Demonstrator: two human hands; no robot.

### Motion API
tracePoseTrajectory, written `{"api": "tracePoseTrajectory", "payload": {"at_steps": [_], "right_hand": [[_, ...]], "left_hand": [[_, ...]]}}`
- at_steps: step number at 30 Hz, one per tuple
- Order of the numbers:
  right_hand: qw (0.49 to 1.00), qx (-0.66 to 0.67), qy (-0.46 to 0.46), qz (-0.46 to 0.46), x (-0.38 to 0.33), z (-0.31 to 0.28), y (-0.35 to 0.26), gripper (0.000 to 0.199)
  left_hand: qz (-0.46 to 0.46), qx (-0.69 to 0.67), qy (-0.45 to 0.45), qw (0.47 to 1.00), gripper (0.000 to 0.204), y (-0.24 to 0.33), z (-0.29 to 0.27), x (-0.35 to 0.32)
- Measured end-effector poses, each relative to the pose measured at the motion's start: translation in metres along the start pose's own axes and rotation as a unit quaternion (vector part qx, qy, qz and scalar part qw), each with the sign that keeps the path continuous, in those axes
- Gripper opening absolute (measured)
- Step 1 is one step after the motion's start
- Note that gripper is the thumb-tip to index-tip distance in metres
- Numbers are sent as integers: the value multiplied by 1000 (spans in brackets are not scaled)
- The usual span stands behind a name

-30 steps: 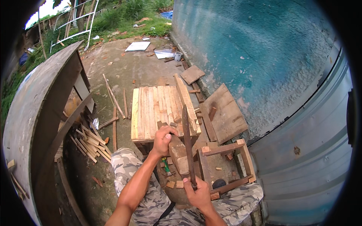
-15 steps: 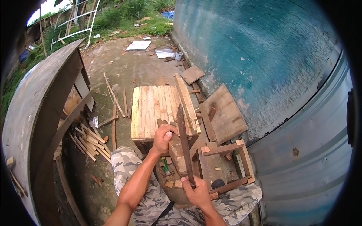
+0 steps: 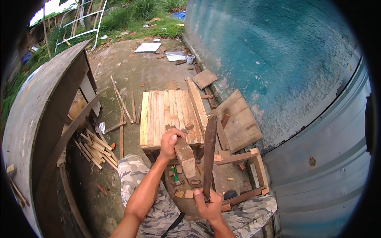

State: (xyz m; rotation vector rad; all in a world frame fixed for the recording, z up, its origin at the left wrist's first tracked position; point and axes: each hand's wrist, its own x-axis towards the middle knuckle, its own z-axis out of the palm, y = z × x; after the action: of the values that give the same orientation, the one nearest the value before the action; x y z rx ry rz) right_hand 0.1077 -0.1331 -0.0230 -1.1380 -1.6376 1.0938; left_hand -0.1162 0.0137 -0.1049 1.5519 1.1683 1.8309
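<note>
While the left hand (image 3: 170, 143) clamps the upper end of a thick block of wood (image 3: 185, 158), the right hand (image 3: 209, 205) is closed around the handle of a large knife (image 3: 210, 152). The left fingers are bent together over the top of the block, with the thumb laid close beside them; their tips are hidden, so how far they wrap underneath cannot be told. The right fingers are curled shut on the handle, most of which they cover, and the thumb lies up along it toward the blade. The block slants from the near edge of a slatted wooden table (image 3: 166, 115) down toward the person, its lower end just left of the knife. The dark, brown-stained blade points upward and away; whether it touches the block cannot be told. Below the block, a green-handled tool (image 3: 174, 173) and small wood offcuts (image 3: 189, 194) lie on the ground between the legs, which are in camouflage trousers (image 3: 154, 216). To the right of the knife is an open wooden frame (image 3: 260, 172), and a thick plank (image 3: 196, 101) rests along the right side of the table. A pile of thin sticks (image 3: 94, 150) lies to the left, and a blue wall (image 3: 258, 59) rises on the right.
</note>
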Motion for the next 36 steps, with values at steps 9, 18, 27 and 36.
{"api": "tracePoseTrajectory", "payload": {"at_steps": [9,18,27,36], "right_hand": [[999,-32,-44,4,7,4,-6,19],[998,-31,-50,24,8,6,-1,18],[992,-71,-81,67,5,-3,0,22],[982,-58,-132,119,23,-18,-65,24]], "left_hand": [[-24,-34,-4,999,60,-4,-5,-1],[-13,-23,-12,1000,62,-1,-4,-2],[-7,-22,3,1000,53,0,-1,-2],[-90,-87,-6,992,57,26,9,11]]}}
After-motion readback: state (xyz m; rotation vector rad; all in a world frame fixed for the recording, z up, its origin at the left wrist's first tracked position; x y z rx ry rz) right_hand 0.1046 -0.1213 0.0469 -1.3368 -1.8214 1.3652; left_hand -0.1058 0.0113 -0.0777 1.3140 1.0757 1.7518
